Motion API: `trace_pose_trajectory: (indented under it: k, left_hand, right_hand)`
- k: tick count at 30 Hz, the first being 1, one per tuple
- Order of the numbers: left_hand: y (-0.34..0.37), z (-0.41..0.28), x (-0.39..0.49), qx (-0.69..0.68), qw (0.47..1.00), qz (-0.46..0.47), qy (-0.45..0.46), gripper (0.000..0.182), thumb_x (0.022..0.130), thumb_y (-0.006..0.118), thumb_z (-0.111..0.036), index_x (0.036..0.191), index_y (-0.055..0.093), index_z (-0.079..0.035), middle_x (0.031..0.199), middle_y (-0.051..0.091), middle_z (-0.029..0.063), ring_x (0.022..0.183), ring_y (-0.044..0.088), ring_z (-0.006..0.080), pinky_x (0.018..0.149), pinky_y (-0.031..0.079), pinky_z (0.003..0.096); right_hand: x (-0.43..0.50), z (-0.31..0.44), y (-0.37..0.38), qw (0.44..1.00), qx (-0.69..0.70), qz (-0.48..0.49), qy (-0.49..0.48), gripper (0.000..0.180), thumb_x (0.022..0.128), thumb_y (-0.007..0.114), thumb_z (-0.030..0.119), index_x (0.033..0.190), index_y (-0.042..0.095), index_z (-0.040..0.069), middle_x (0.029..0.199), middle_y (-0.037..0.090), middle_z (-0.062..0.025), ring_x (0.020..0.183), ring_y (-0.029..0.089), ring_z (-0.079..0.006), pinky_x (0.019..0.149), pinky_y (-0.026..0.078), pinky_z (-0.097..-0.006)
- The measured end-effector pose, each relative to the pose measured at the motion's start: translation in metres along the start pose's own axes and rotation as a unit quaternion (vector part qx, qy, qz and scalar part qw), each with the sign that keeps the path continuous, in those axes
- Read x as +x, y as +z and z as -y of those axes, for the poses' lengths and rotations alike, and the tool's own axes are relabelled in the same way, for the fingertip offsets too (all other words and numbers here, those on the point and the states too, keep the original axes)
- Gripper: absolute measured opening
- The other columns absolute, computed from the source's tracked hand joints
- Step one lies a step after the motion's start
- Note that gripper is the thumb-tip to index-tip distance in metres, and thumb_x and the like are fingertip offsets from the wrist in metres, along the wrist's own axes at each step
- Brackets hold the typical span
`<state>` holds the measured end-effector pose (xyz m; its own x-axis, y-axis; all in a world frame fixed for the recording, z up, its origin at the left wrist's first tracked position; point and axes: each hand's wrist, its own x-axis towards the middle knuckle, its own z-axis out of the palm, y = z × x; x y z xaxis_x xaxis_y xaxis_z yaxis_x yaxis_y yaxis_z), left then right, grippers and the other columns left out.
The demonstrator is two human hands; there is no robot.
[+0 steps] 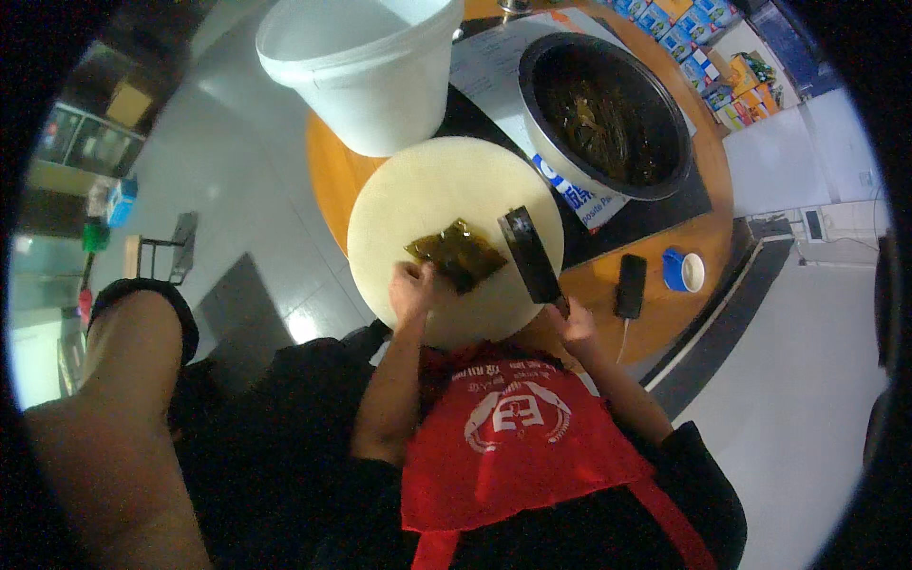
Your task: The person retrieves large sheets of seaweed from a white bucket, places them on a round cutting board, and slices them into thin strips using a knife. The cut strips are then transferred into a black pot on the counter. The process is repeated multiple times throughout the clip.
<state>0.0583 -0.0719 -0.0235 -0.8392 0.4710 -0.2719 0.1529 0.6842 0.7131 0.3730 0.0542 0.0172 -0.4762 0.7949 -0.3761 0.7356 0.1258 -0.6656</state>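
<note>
A folded, glossy dark-green sheet, which looks like kelp [459, 251], lies on a round cream cutting board [449, 174]. My left hand [412, 288] rests at the near left edge of the sheet, fingers curled down onto it. In my right hand [576, 331] is the handle of a dark cleaver [529, 253]. Its blade is held at the right side of the board, just right of the sheet; whether the edge touches the board I cannot tell.
A tall white plastic bucket [370, 78] stands behind the board. Right of it, a round pot [605, 117] holds dark wet strands. A black phone [630, 286] with a cable and a blue mug [682, 271] sit on the wooden table [584, 285]. Another person's bare limb [135, 349] is at left.
</note>
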Motion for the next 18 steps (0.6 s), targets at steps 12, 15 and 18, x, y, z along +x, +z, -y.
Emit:
trace_pose_trajectory:
  k: [12,15,18]
  left_hand:
    - [0.024,-0.013,-0.015,0.210,0.888,0.083,0.399,0.042,0.076,0.069,-0.019,0.116,0.062,-0.007,0.124,0.060,0.0120,0.117,0.056,0.0322,0.099,0.047,0.0447]
    - [0.022,-0.008,-0.002,0.268,0.877,0.108,0.384,0.033,0.078,0.068,-0.016,0.109,0.062,-0.007,0.120,0.060,0.0114,0.115,0.057,0.0316,0.094,0.050,0.0443]
    - [0.020,-0.011,0.010,0.221,0.896,0.113,0.368,0.025,0.081,0.066,-0.014,0.105,0.064,-0.008,0.106,0.063,0.0114,0.105,0.062,0.0318,0.088,0.053,0.0439]
  right_hand:
    - [0.004,-0.006,0.003,0.999,-0.030,-0.005,-0.023,0.037,0.096,0.064,0.039,0.102,0.057,0.003,0.084,0.065,-0.0213,0.077,0.064,-0.0409,0.069,0.049,-0.0448]
    - [0.004,-0.006,0.006,0.999,-0.018,-0.019,-0.032,0.045,0.095,0.064,0.046,0.107,0.058,0.003,0.087,0.068,-0.0229,0.083,0.067,-0.0449,0.070,0.051,-0.0480]
    - [0.003,-0.006,0.006,0.998,0.053,0.013,0.032,0.045,0.095,0.063,0.046,0.110,0.059,0.003,0.091,0.068,-0.0242,0.089,0.069,-0.0418,0.074,0.052,-0.0486]
